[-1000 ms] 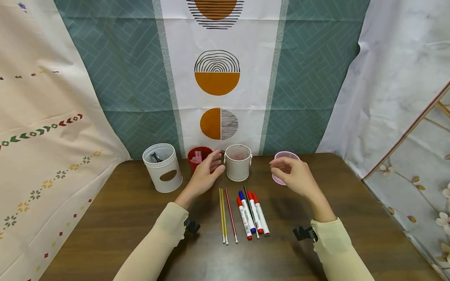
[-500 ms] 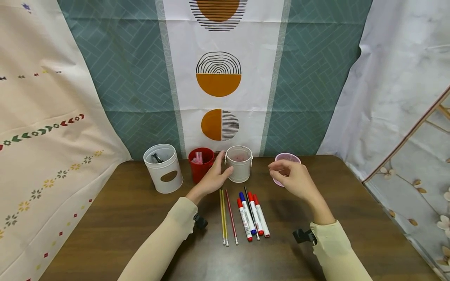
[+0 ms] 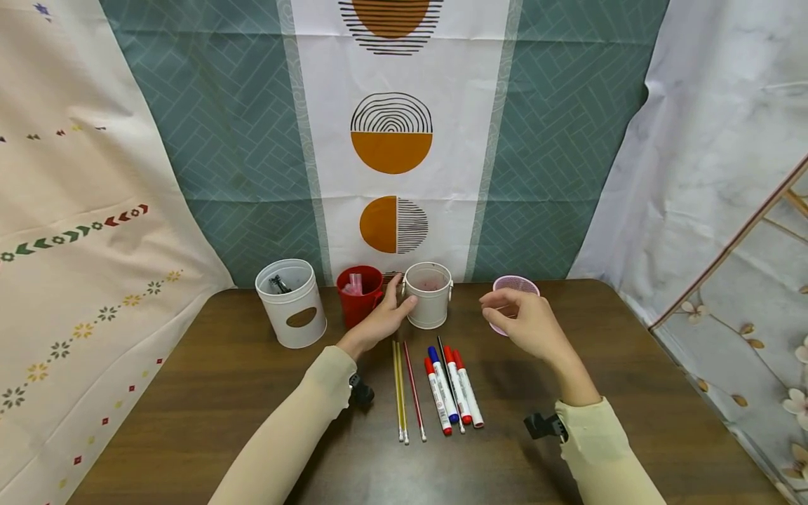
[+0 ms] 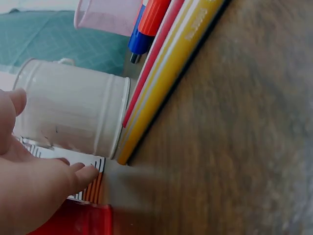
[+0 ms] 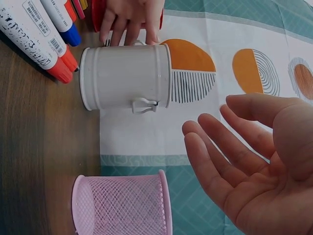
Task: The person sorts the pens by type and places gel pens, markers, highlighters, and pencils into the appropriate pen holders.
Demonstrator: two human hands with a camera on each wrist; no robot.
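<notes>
My left hand [image 3: 381, 317] is at the left side of a small white metal bucket [image 3: 428, 308], fingers spread and extended beside its left handle. In the left wrist view its thumb [image 4: 18, 100] overlaps the bucket near the rim. A red cup [image 3: 357, 307] holding pink pieces stands behind the left wrist. My right hand [image 3: 529, 321] hovers in front of a pink mesh pen cup [image 5: 122, 205], its fingers loosely bent around nothing. Between the hands, several red- and blue-capped markers [image 3: 467, 398] lie beside yellow pencils [image 3: 400, 393] and a red pencil [image 3: 414, 393].
A larger white pot [image 3: 297, 305] with an oval cut-out and dark items inside stands at the back left. The brown wooden table [image 3: 189, 407] ends at a patterned cloth [image 3: 252, 140] behind the containers. Another black-bodied pencil lies among the markers.
My left hand has moved right and slightly down from before the red cup to the white bucket's left side, uncovering more of the red cup. The right hand has barely moved.
</notes>
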